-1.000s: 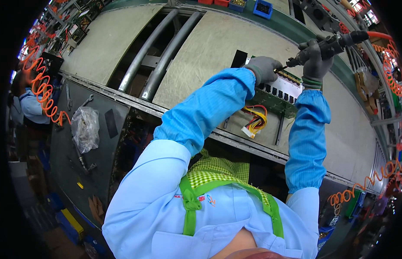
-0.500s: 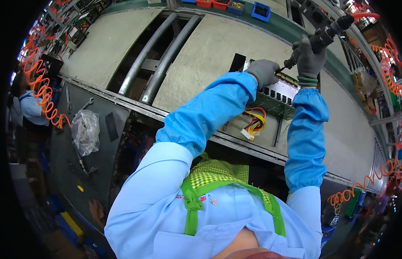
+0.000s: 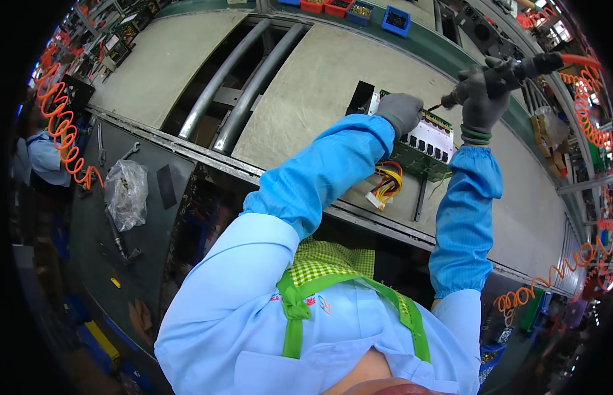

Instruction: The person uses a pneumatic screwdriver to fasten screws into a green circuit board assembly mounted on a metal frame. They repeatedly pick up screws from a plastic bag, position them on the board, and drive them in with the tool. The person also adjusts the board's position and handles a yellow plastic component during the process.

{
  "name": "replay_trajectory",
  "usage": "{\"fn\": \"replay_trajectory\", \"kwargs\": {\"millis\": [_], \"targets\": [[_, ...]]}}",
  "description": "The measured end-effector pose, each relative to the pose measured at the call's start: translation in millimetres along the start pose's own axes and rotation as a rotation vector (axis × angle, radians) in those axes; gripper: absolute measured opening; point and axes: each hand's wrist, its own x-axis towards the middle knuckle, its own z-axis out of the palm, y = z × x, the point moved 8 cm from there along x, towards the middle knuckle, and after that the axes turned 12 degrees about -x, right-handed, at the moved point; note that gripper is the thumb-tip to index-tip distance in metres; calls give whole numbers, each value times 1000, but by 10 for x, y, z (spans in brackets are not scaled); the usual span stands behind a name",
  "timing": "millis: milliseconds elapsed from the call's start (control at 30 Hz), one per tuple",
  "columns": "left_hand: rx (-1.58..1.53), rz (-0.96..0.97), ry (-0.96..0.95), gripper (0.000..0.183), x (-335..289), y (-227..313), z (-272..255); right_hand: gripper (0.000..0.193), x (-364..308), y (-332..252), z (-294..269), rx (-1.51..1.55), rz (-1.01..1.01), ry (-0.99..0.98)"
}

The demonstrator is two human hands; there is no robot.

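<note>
My right hand (image 3: 484, 102), in a grey glove, is wrapped round a black power screwdriver (image 3: 507, 76) with a red hose at its back end. The tool lies tilted, its thin bit (image 3: 433, 107) pointing left toward my left hand (image 3: 400, 113). That hand, also gloved in grey, rests with curled fingers on an electronic unit (image 3: 419, 157); anything between its fingertips is hidden. The unit has a green circuit board, a white panel and a row of black parts. From its near side hangs a bundle of yellow, red and black wires (image 3: 388, 184) with a white connector.
Blue and red bins (image 3: 396, 21) of small parts line the far edge. Two metal rollers (image 3: 260, 85) cross a gap in the pale worktop (image 3: 346, 59). On a dark side table (image 3: 168, 230) at left are a plastic bag (image 3: 127, 194) and wrenches. Orange coiled hoses (image 3: 56, 125) hang at both sides.
My right hand has moved right and slightly nearer with the screwdriver, which now lies flatter, its bit drawn a little away from my left fingers. The left hand stays at the unit.
</note>
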Motion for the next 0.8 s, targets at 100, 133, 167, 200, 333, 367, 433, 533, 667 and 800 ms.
{"fn": "replay_trajectory", "kwargs": {"millis": [100,133,167,200,333,367,433,533,667,800], "targets": [[12,18,5,21,-5,13,24,39,21,26,-155,-34,2,26],[15,25,11,21,5,20,22,39,20,83,-198,-30,44,39],[18,29,13,21,-11,20,24,39,3,105,-232,-35,38,56],[21,32,15,21,-25,21,27,38,-9,127,-259,-40,32,73],[31,17,14,21,-7,29,5,38,-36,255,-347,-82,62,65],[29,18,17,22,-14,26,2,38,-31,272,-375,-102,33,73],[15,18,24,23,-17,19,-7,38,-18,299,-405,-142,-25,90],[-62,-5,40,24,-16,-23,-50,38,-43,348,-405,-65,81,71],[-682,-9,164,25,24,-113,-170,38,-38,449,-470,-92,91,84],[-1800,-219,205,19,188,-424,-108,38,-56,453,-436,-41,75,25]]}}
